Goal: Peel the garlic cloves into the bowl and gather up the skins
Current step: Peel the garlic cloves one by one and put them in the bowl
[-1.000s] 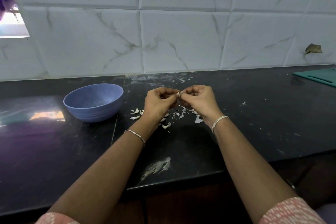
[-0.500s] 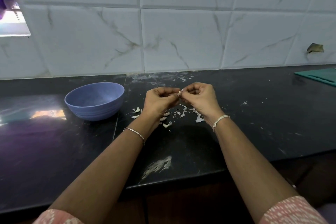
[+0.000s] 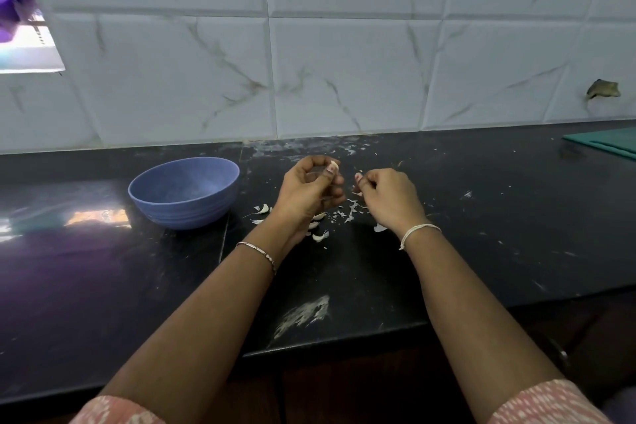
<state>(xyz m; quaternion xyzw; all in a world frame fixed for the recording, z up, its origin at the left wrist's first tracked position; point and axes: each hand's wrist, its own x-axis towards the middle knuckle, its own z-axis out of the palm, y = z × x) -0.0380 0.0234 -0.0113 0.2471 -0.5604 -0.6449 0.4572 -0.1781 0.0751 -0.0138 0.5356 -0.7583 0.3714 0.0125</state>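
Observation:
My left hand point(image 3: 309, 188) hovers over the black counter and pinches a pale garlic clove point(image 3: 334, 166) at its fingertips. A short gap to the right, my right hand point(image 3: 389, 194) has its fingers curled, with a small bit of skin point(image 3: 359, 176) pinched between thumb and finger. Beneath and between both hands, loose garlic cloves and skins point(image 3: 320, 236) lie scattered on the counter. The blue bowl point(image 3: 184, 191) stands to the left of my left hand; nothing shows inside it from here.
The black counter point(image 3: 481, 251) ends at a tiled wall behind. A green cutting board point(image 3: 605, 143) lies at the far right. A white smear point(image 3: 303, 313) marks the counter near its front edge.
My hands were joined over the clove; now they have drawn apart, the left keeping the clove and the right moving to the right with a bit of skin.

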